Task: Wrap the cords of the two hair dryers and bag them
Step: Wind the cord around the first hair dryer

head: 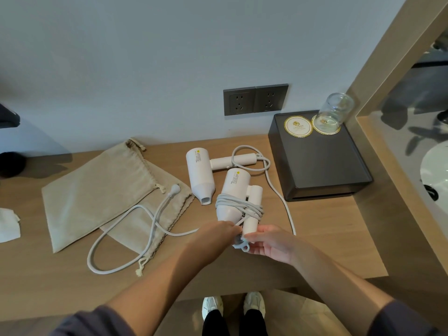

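Two white hair dryers lie on the wooden desk point(315, 238). The near dryer point(234, 190) has its handle folded and its grey cord point(238, 207) wound round body and handle. My left hand point(218, 232) pinches the end of that cord at the handle's tip. My right hand point(269, 241) holds the grey plug point(241, 244) there. The far dryer point(200, 173) lies behind with its handle out. Its loose cord point(278, 195) trails right, passes under my arms and loops over two beige drawstring bags point(97, 195) at left, ending in a plug point(175, 189).
A dark box point(317, 166) with two round coasters and an upturned glass point(335, 110) stands at the back right. Wall sockets point(254, 99) sit above the desk. White paper point(8, 225) lies at the left edge. A sink counter is to the right.
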A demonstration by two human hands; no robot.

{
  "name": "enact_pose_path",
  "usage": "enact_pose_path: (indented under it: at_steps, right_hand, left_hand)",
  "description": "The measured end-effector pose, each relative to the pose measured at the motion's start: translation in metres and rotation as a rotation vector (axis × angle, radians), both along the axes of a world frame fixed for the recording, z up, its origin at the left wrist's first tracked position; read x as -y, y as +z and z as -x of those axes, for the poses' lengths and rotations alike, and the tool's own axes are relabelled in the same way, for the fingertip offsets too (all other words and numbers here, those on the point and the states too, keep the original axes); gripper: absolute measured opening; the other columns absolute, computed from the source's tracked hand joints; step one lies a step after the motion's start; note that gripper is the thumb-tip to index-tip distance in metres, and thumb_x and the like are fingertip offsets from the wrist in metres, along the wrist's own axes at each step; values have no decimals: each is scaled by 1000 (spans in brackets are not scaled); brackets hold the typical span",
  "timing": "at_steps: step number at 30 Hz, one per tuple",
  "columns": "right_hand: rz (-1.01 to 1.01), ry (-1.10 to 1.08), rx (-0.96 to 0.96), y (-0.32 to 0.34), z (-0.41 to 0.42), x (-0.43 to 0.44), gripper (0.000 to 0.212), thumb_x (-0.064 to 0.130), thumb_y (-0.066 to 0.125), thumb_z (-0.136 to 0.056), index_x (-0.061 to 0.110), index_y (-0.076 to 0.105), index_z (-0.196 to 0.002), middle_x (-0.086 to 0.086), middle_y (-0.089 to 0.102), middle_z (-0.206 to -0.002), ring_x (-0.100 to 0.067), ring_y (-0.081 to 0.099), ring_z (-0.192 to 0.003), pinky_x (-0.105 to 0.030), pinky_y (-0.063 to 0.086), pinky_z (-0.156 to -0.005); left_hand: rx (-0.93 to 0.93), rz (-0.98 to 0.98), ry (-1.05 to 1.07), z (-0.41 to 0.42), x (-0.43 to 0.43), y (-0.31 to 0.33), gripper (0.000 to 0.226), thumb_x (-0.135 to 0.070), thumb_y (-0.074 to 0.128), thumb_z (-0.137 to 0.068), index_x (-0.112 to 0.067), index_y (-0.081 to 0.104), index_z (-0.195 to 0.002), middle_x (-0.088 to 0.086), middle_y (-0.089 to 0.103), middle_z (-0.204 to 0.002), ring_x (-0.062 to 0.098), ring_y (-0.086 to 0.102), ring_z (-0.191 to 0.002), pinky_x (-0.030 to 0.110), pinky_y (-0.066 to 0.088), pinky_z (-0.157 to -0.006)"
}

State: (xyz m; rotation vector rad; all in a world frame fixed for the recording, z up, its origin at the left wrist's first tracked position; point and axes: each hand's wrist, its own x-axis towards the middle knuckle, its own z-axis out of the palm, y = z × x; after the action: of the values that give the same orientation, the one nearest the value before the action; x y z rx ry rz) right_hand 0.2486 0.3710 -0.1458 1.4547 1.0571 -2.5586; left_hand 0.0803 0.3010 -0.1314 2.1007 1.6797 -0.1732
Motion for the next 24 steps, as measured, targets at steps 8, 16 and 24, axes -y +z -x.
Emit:
enact_pose_path:
  at_steps: [8, 16, 24]
  right_hand:
    - [-33, 98, 1, 2, -2, -8, 41, 13, 71, -87, 6, 55, -124, -14, 67, -118, -25, 67, -107, -31, 55, -89]
    - [-16, 164, -21, 0, -5, -13, 35, 9, 68, -89, 3, 59, -122, -16, 69, -117, -28, 67, -107, -35, 55, -92]
    - [-32, 196, 0, -1, -2, -14, 38, 12, 71, -87, 3, 60, -122, -17, 69, -116, -32, 66, -110, -37, 55, -92]
  left_hand:
    - [66, -6, -103, 12, -3, -3, 24, -28, 52, -95, -16, 53, -115, 2, 61, -105, 21, 63, -86, 39, 54, -76]
    - [126, -159, -172, 15, 6, -9, 30, -33, 50, -95, -15, 56, -118, 2, 63, -104, 23, 61, -79, 27, 35, -62]
    - [248, -255, -102, 17, 18, -11, 31, -38, 48, -81, -21, 65, -101, -6, 64, -74, 13, 57, -51, 18, 37, -45]
